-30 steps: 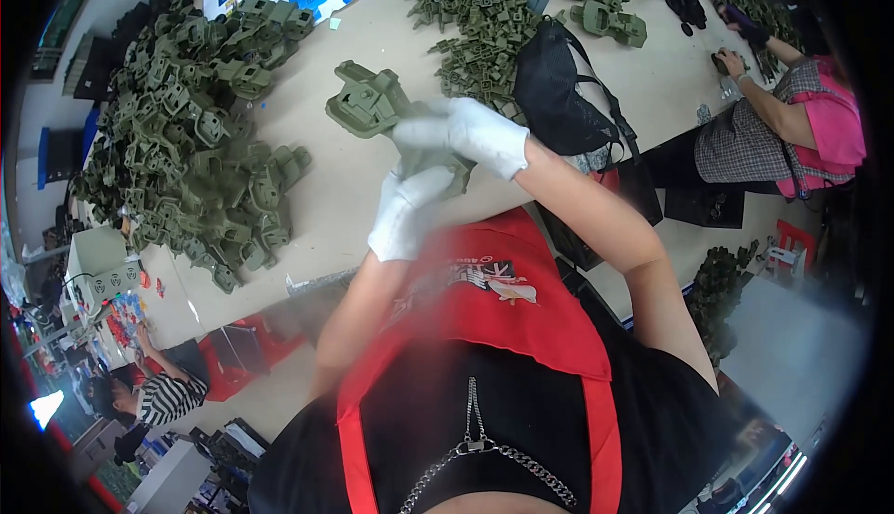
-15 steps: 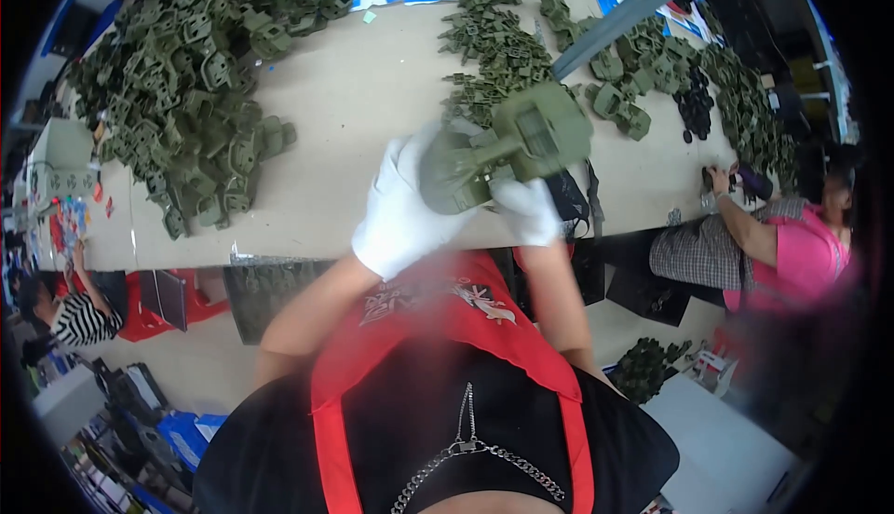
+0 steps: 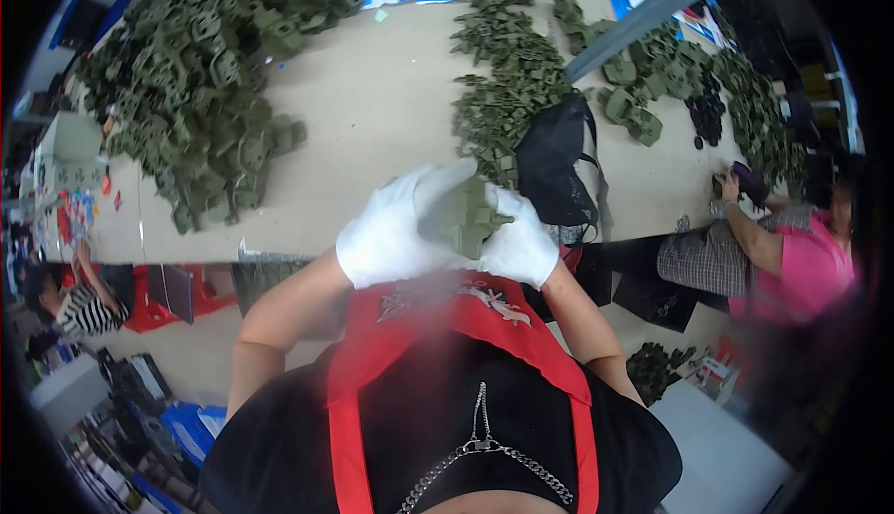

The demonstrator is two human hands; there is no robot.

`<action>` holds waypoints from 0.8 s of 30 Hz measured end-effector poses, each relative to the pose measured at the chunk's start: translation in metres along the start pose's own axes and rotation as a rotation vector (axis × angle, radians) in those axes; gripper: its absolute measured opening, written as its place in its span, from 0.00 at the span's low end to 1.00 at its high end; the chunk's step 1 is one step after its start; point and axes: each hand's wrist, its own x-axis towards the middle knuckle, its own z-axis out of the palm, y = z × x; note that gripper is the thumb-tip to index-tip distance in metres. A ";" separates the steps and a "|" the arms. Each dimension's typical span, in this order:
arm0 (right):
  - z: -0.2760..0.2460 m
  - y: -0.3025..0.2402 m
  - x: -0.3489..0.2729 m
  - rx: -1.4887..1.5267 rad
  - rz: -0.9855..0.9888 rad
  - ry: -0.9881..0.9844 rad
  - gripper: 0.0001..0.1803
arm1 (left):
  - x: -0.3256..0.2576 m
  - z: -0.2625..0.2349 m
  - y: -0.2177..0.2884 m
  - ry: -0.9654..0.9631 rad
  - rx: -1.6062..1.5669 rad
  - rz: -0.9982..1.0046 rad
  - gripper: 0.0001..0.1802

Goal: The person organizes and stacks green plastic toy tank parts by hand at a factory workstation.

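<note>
Both my hands wear white gloves and are closed on one olive-green plastic part (image 3: pixel 468 218) over the near edge of the table. My left hand (image 3: pixel 391 230) wraps its left side, thumb and fingers partly hidden by the glove's blur. On the right side, my right hand (image 3: pixel 519 242) grips it with bent fingers. Much of the part is covered by the gloves, so its full shape does not show. Just beyond my hands lies a pile of smaller green parts (image 3: pixel 503 86). A black bag (image 3: pixel 559 155) rests right of that pile.
A large heap of green plastic parts (image 3: pixel 200 95) covers the left of the table (image 3: pixel 372 76). More green parts (image 3: pixel 652 72) lie at the right, under a slanting grey post (image 3: pixel 652 20). A person in pink (image 3: pixel 810 258) works at the right, another in stripes (image 3: pixel 88 314) at the left.
The green part has come down and closer to my body and has been turned, its boxy end no longer raised at the right. My right hand has moved nearer to me, uncovering the black bag.
</note>
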 end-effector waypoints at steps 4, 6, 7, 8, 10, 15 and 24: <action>0.036 0.028 -0.025 0.565 0.019 0.108 0.40 | 0.002 0.024 -0.018 -0.099 -0.034 0.019 0.46; 0.012 0.011 -0.016 0.331 0.101 0.090 0.48 | 0.020 0.031 -0.029 -0.159 -0.039 0.074 0.47; -0.012 0.000 -0.012 -0.118 0.164 0.007 0.53 | 0.031 0.037 -0.033 -0.148 -0.254 -0.053 0.50; -0.006 0.042 -0.014 -0.065 0.221 0.089 0.60 | 0.047 0.039 -0.032 -0.151 -0.465 -0.181 0.52; -0.071 0.000 -0.035 0.086 0.123 0.344 0.65 | 0.082 0.042 -0.012 -0.122 -0.337 -0.150 0.54; -0.132 -0.022 -0.053 0.316 0.002 0.533 0.59 | 0.150 0.053 0.054 -0.158 -0.517 -0.182 0.53; -0.140 0.028 -0.023 0.575 0.181 0.581 0.26 | 0.180 0.139 -0.037 -0.186 -0.724 -0.386 0.40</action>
